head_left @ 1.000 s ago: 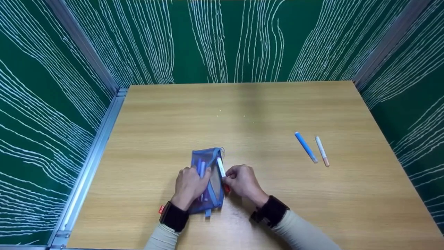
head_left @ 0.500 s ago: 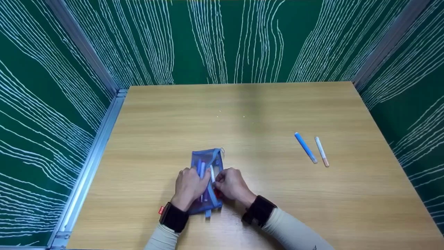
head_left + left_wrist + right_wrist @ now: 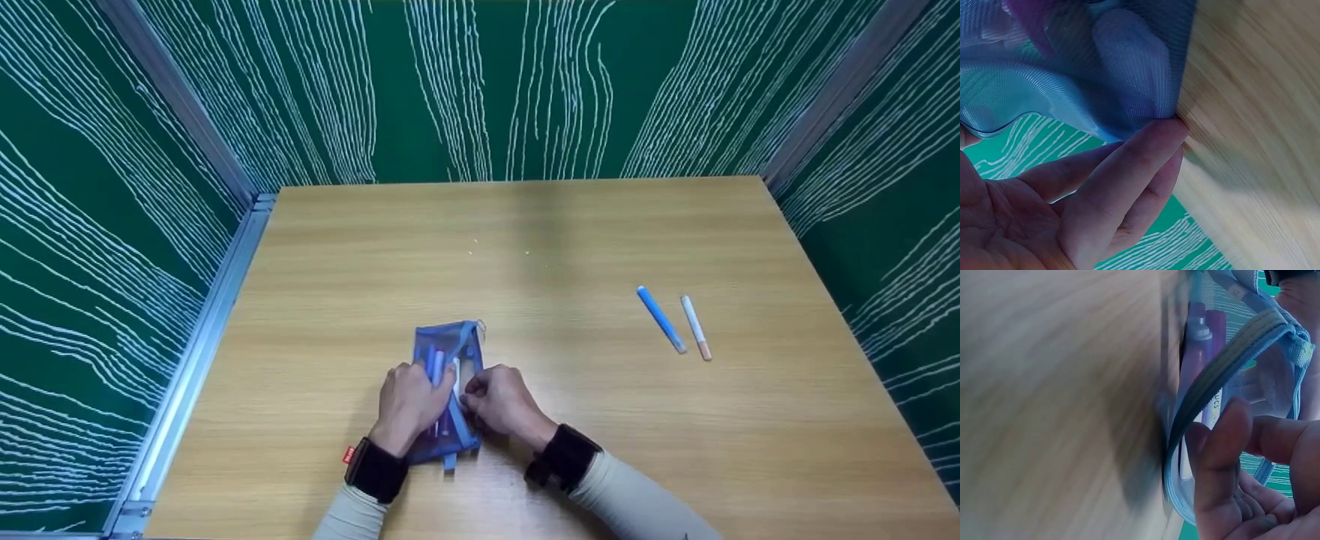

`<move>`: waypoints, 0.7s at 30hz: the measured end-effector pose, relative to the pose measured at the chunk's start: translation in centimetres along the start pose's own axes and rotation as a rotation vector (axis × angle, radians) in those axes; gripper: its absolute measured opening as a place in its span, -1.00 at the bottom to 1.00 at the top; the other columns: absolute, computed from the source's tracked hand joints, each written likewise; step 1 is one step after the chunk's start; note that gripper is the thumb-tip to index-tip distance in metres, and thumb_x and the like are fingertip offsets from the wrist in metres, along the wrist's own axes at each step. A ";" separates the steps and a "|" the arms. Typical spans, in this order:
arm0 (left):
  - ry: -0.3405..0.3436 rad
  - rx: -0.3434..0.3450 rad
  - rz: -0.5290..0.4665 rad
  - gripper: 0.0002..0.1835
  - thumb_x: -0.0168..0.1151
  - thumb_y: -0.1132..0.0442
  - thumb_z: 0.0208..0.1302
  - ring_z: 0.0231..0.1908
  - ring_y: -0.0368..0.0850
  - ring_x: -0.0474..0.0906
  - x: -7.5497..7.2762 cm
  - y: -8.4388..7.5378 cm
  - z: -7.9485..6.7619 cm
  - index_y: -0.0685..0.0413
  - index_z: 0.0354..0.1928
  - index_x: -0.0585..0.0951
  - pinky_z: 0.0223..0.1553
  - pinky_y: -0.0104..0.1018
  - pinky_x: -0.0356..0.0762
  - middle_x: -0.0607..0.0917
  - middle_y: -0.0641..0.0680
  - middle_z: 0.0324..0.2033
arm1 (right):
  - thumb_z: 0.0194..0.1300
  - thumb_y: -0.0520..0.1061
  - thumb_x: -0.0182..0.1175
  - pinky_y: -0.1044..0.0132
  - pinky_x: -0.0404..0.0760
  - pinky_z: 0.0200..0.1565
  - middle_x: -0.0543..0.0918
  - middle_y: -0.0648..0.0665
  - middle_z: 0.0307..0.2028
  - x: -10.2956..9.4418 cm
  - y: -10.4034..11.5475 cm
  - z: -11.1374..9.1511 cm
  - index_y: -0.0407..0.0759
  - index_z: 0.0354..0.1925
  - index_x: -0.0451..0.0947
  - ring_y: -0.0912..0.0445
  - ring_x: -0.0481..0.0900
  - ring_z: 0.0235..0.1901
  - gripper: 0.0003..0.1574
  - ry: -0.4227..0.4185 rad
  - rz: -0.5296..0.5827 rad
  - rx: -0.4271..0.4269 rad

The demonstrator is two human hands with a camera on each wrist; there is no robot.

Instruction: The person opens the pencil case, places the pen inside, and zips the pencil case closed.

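A blue mesh pencil case (image 3: pixel 424 448) lies on the table with its zipped mouth open to the right. Across its left side my left hand (image 3: pixel 412 401) grips the case; the left wrist view shows fingertips (image 3: pixel 1168 129) against the mesh (image 3: pixel 1129 67). Markers show through the mesh, among them a purple-blue marker (image 3: pixel 438 366). A white marker (image 3: pixel 456 373) lies inside the mouth. My right hand (image 3: pixel 504 401) is at that opening, fingers loosely bent and nothing visible between them. In the right wrist view, fingertips (image 3: pixel 1235 416) stand before the zipper edge (image 3: pixel 1213 371).
A blue marker (image 3: pixel 661 319) and a white marker with a tan end (image 3: pixel 697 328) lie apart on the right of the wooden table (image 3: pixel 360 247). Tiny light specks dot the table's far middle. Green walls with white lines surround three sides.
My right hand has moved left to the case, and the white, red-ended marker has gone from beside the mouth to inside it. The left hand keeps its place.
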State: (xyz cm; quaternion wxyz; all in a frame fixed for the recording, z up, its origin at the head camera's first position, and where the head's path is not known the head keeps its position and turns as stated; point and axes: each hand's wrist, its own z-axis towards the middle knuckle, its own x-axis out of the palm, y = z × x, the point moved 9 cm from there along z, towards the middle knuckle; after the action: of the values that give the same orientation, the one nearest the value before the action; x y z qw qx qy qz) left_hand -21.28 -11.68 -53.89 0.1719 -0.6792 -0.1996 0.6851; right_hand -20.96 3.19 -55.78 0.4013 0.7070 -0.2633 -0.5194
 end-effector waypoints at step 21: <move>-0.010 0.031 0.002 -0.48 0.12 -0.20 0.39 -0.47 0.03 0.53 0.0 -0.2 -0.1 0.08 -0.54 0.50 -0.39 -0.04 0.52 0.61 0.22 -0.46 | 0.18 -0.20 0.44 0.33 0.66 -0.40 0.76 -0.04 -0.49 -4.2 -0.1 -0.2 -0.23 -0.33 0.76 0.25 0.66 -0.51 -0.90 -0.146 -0.080 -0.081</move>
State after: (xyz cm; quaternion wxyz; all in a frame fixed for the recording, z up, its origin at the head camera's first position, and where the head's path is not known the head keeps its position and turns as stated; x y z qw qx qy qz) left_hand -21.22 -11.56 -53.78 0.1808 -0.6730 -0.1892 0.6918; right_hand -22.10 6.63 -53.66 0.3882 0.6605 -0.2421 -0.5954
